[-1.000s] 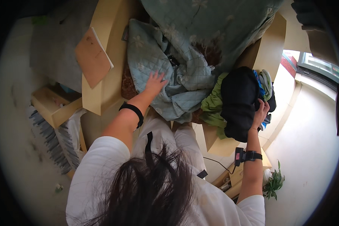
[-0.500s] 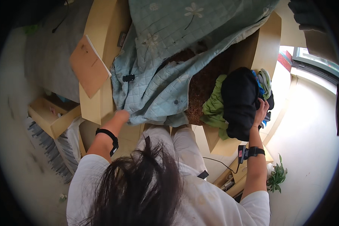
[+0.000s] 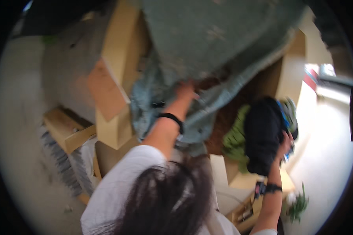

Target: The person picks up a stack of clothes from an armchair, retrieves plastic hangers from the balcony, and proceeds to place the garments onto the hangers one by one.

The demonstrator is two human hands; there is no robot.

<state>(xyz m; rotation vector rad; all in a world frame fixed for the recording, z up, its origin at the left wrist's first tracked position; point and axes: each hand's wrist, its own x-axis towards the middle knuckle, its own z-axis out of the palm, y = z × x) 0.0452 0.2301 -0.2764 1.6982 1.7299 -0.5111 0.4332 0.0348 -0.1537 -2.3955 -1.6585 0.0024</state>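
Note:
My left hand [image 3: 186, 92] reaches forward over a pale blue-green quilted cover [image 3: 208, 51] with a flower pattern. Motion smears its fingers, and I cannot make out whether they grip the cloth. On the right, a bundle of clothes is heaped up: a black garment [image 3: 262, 133] on top, a green cloth [image 3: 236, 139] beside it and striped or bright pieces at its far side. My right hand [image 3: 286, 145] holds the bundle's right side, its fingers curled into the cloth. A small dark object [image 3: 158, 104] lies on the cover near my left wrist.
Light wooden sides [image 3: 115, 74] frame the cover, with brown matting [image 3: 219, 131] bared between cover and clothes. A brown notebook [image 3: 106, 88] rests on the left side. An open wooden drawer [image 3: 72, 129] stands lower left, a potted plant [image 3: 298, 209] lower right.
My left hand has moved from the cover's near left corner forward and right over its middle. The right hand stays on the clothes. The whole view has shifted, and the picture is blurred.

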